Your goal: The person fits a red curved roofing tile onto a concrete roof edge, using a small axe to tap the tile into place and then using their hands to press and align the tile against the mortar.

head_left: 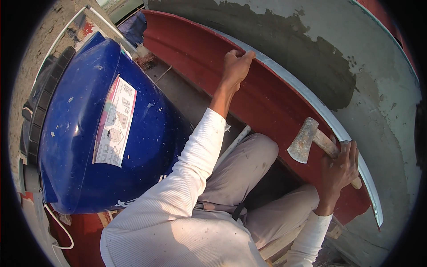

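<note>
A long, dark red metal sheet with a pale silvery strip along its far edge runs from the upper left to the lower right. Near the middle of that edge, my left hand is closed, its fingers hooked over the sheet's rim. My right hand wraps the wooden handle of a hatchet. The hatchet's worn, rusty head points left over the red face, and its handle end sticks out below my palm. The fingertips of this hand also lie at the silvery strip, near the sheet's lower right end.
A big blue plastic tank with a black lid and a printed label lies close on my left. Beyond the sheet rises a grey plastered wall with a darker damp patch. A pale pipe stands beside my knee.
</note>
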Demonstrator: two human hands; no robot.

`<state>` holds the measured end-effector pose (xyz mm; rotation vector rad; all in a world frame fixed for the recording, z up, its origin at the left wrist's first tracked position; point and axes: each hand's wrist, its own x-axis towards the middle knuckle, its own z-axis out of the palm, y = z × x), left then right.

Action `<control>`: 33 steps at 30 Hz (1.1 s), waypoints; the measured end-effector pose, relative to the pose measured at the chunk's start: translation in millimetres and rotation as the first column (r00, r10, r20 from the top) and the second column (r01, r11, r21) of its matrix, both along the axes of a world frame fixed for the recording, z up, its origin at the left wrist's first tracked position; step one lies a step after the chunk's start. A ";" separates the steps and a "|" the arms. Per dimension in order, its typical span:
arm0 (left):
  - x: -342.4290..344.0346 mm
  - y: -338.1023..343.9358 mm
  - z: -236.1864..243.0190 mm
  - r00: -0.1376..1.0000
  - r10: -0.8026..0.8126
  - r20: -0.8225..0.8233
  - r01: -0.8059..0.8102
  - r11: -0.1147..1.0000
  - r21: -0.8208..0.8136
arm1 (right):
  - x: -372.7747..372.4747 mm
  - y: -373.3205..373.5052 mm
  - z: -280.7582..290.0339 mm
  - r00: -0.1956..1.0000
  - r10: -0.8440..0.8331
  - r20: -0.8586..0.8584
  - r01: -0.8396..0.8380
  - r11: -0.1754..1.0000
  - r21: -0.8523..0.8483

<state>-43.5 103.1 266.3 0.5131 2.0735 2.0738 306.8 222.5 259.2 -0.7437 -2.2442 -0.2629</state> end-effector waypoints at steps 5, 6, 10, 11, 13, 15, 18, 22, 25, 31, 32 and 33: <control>4.0 -2.5 -0.1 1.000 -0.015 0.000 0.015 0.999 -0.039 | 1.8 -4.9 1.4 1.000 -0.005 -0.009 0.005 0.999 -0.040; 4.9 -3.2 -0.1 1.000 -0.014 -0.003 0.014 0.999 -0.031 | 1.9 -5.2 1.1 1.000 -0.004 -0.009 0.003 0.999 -0.041; 6.4 -4.6 -0.4 1.000 -0.015 0.009 0.016 0.999 -0.032 | 1.8 -4.5 1.4 1.000 0.012 -0.015 -0.012 1.000 -0.018; 5.8 -4.7 -1.1 1.000 -0.016 0.010 0.016 0.999 -0.033 | 0.9 -4.8 1.5 0.999 0.029 -0.029 -0.029 1.000 0.007; 4.7 -5.5 -4.4 1.000 -0.018 0.007 0.018 1.000 -0.006 | -0.7 -5.1 -1.7 1.000 0.018 -0.024 -0.018 1.000 -0.003; 4.7 -3.0 -0.3 1.000 -0.014 0.005 0.014 1.000 0.006 | 0.5 -3.2 1.7 1.000 0.008 -0.023 -0.008 1.000 0.001; 4.1 -1.2 -0.7 1.000 -0.010 0.008 0.010 1.000 0.003 | -0.2 -3.4 3.9 1.000 0.004 -0.011 -0.004 1.000 -0.019; 2.2 1.0 -1.4 1.000 -0.016 0.010 0.016 1.000 0.009 | -3.5 -2.3 5.6 0.999 0.028 -0.042 -0.029 1.000 -0.007; -2.2 1.4 -1.7 1.000 0.014 0.006 -0.014 1.000 0.019 | -7.5 -5.6 6.3 0.999 0.025 -0.044 -0.026 1.000 -0.008; -2.4 15.0 4.0 0.999 -0.026 0.029 0.026 1.000 0.007 | -9.0 0.3 14.8 1.000 -0.027 -0.014 0.027 0.999 -0.023; -1.1 17.4 3.9 0.998 -0.050 0.026 0.050 0.999 0.019 | -6.2 1.7 16.7 1.000 -0.026 -0.012 0.026 1.000 -0.013; -2.0 20.0 3.2 0.999 -0.035 0.020 0.035 0.999 0.005 | -4.2 5.5 19.0 0.998 -0.056 -0.020 0.056 0.998 0.008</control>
